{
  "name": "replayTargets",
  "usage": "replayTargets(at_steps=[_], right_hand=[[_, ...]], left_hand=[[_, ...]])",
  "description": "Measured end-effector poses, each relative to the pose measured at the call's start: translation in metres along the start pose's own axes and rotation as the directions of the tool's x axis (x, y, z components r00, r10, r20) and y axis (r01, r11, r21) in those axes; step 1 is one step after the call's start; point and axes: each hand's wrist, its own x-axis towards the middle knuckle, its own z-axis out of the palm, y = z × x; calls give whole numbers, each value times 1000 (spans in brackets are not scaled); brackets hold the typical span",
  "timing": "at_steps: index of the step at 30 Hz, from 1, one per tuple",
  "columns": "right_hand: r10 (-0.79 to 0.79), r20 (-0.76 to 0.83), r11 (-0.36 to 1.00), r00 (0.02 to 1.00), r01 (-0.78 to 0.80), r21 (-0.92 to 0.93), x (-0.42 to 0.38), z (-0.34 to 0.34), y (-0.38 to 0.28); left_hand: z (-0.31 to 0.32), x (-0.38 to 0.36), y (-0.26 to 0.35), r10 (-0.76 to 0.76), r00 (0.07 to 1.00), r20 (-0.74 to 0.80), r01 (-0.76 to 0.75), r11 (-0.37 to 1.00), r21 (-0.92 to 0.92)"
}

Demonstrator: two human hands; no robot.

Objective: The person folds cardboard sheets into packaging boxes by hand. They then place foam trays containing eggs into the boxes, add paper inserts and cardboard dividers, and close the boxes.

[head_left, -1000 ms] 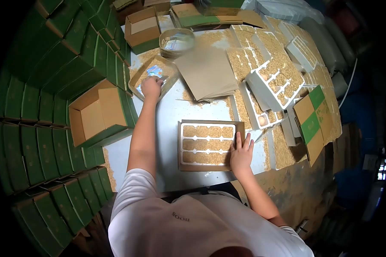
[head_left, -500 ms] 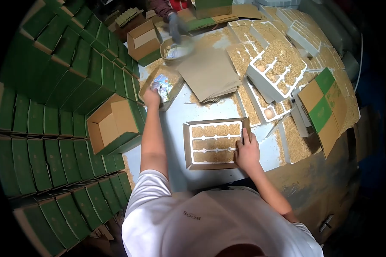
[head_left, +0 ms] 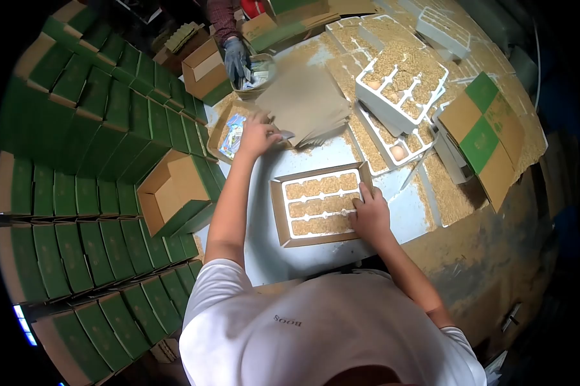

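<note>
In front of me lies a shallow cardboard box (head_left: 278,209) holding a white foam tray (head_left: 321,206) whose pockets are filled with tan husk. My right hand (head_left: 369,215) rests flat on the tray's right edge, fingers spread, holding nothing. My left hand (head_left: 257,136) is stretched out to the far left, at the near corner of a stack of brown paper sheets (head_left: 306,103), beside a small box of colourful packets (head_left: 233,135). Its fingers are closed on a pale card (head_left: 286,136) that pokes out at the fingertips.
Another person's gloved hand (head_left: 237,59) reaches into a round basket (head_left: 264,67) at the back. Green boxes (head_left: 77,193) are stacked along the left, with an open carton (head_left: 174,193) beside them. Husk-filled foam trays (head_left: 399,83), an egg (head_left: 398,152) and folded cartons (head_left: 483,138) crowd the right.
My left hand lifted out of the packet box and moved right to the paper stack. My right hand slid slightly along the tray's edge. A gloved hand came into the basket.
</note>
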Motion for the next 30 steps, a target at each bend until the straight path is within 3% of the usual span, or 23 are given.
replayTargets(at_steps=[1, 5, 8, 11, 17, 18, 21, 25, 30], right_hand=[[-11, -19, 1000, 1000, 11, 18, -1, 3, 2], [-17, -16, 1000, 1000, 17, 17, -2, 1, 2], [-47, -58, 998, 997, 48, 30, -6, 1, 5], [-49, -101, 991, 994, 61, 117, -9, 1, 7], [-51, -63, 993, 997, 57, 101, -14, 8, 13], [-57, -63, 994, 996, 63, 92, -14, 9, 14], [-61, -52, 996, 997, 65, 69, -15, 13, 18], [-66, -55, 994, 996, 71, 80, -15, 16, 21], [-86, -69, 988, 994, 94, 124, -14, 14, 23]], left_hand=[[-2, -5, 11, 109, 992, 60, -118, 977, 175], [36, -6, -1, 316, 889, 332, -412, 868, 277], [78, -11, -11, 418, 901, 120, -434, 880, 193], [81, -23, -1, 438, 895, 86, -446, 882, 148], [49, -31, 25, 558, 825, 93, -561, 787, 255], [50, -28, 32, 518, 855, 40, -512, 828, 227], [46, -14, 46, 481, 857, 187, -516, 804, 294], [63, -4, 29, 468, 849, 246, -515, 838, 180], [65, -18, 29, 455, 880, 139, -471, 874, 120]])
